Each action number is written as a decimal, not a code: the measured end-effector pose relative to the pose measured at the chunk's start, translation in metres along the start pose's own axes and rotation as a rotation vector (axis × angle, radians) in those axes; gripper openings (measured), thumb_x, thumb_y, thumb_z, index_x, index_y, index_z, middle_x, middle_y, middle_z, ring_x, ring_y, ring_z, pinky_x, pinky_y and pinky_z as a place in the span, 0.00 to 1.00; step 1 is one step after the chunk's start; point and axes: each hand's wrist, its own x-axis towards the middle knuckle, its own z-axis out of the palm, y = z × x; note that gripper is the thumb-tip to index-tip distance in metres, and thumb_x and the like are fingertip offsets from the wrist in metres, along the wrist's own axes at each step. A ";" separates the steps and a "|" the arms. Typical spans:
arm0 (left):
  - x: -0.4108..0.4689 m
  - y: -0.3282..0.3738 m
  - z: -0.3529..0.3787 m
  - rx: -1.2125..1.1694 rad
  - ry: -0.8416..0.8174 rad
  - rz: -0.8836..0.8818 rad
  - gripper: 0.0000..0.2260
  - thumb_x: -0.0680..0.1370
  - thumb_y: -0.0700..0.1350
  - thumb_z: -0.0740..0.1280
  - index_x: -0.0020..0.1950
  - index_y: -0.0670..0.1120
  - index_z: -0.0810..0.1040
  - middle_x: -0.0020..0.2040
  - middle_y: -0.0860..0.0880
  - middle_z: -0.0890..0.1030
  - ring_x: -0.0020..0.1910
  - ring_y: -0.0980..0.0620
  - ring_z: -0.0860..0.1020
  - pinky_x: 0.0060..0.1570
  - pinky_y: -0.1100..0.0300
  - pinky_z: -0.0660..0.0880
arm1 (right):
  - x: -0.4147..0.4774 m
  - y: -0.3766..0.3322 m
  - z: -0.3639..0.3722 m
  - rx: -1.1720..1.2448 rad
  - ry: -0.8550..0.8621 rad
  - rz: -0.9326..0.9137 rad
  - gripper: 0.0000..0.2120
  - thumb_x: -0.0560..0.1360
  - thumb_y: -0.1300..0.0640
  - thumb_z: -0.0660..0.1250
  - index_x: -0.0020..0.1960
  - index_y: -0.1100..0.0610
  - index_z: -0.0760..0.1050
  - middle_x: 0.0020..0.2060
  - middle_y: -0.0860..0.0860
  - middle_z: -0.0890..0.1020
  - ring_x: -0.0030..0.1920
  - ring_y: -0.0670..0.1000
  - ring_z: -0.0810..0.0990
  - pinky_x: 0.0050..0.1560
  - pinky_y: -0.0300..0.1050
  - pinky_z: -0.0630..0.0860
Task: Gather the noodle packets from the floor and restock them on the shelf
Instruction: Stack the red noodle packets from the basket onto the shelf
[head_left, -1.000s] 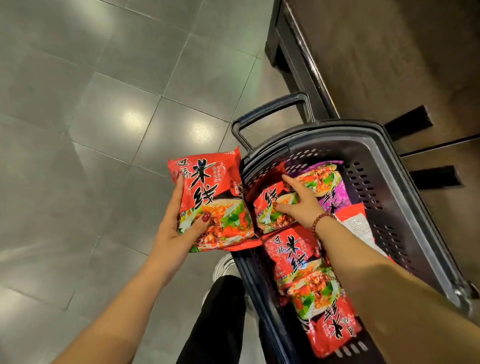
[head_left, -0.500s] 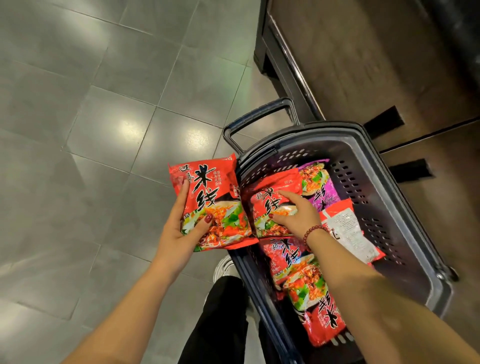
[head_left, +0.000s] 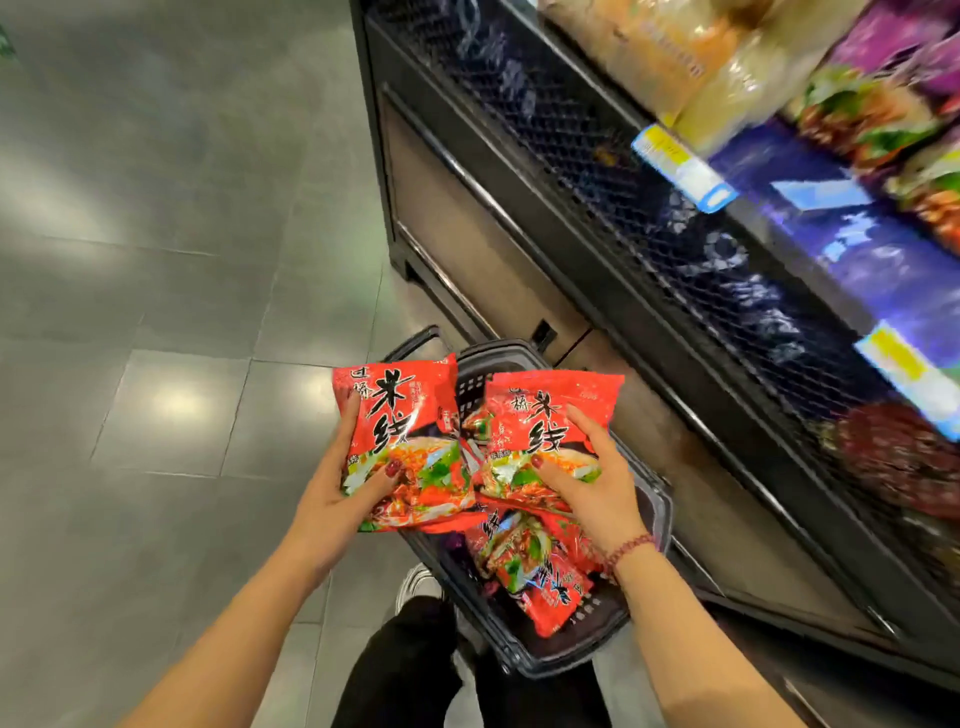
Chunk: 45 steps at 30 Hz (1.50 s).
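The right hand (head_left: 589, 499) has lifted a second red noodle packet (head_left: 550, 410) from the shopping basket (head_left: 550, 665), level with the left hand (head_left: 332, 504) and its first red noodle packet (head_left: 410, 415). Each hand's fingers clasp a packet above the basket. Restocking is in hand. The next move is likely raising both towards the shelf (head_left: 597, 171).

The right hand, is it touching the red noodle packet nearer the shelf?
Touching. The head view shows the right hand with its thumb and forefinger laid on the front of the red noodle packet, holding it above the basket.
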 end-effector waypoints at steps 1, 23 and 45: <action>-0.004 0.014 0.002 0.013 -0.023 0.021 0.35 0.73 0.43 0.70 0.64 0.80 0.62 0.71 0.63 0.69 0.66 0.56 0.75 0.63 0.50 0.75 | -0.011 -0.013 -0.009 0.013 0.033 -0.005 0.31 0.68 0.58 0.77 0.67 0.45 0.72 0.65 0.44 0.75 0.67 0.45 0.72 0.69 0.53 0.69; -0.039 0.200 0.210 0.057 -0.609 0.360 0.34 0.66 0.50 0.79 0.64 0.74 0.70 0.67 0.61 0.75 0.65 0.57 0.76 0.61 0.60 0.74 | -0.151 -0.116 -0.238 0.102 0.700 -0.191 0.39 0.65 0.51 0.78 0.73 0.47 0.66 0.69 0.41 0.71 0.68 0.36 0.67 0.70 0.43 0.66; -0.046 0.272 0.513 0.263 -0.575 0.633 0.35 0.75 0.42 0.70 0.66 0.79 0.61 0.65 0.82 0.61 0.65 0.82 0.58 0.62 0.69 0.60 | -0.112 -0.116 -0.617 0.010 1.027 -0.294 0.39 0.68 0.57 0.77 0.75 0.52 0.63 0.71 0.47 0.68 0.69 0.42 0.66 0.71 0.42 0.63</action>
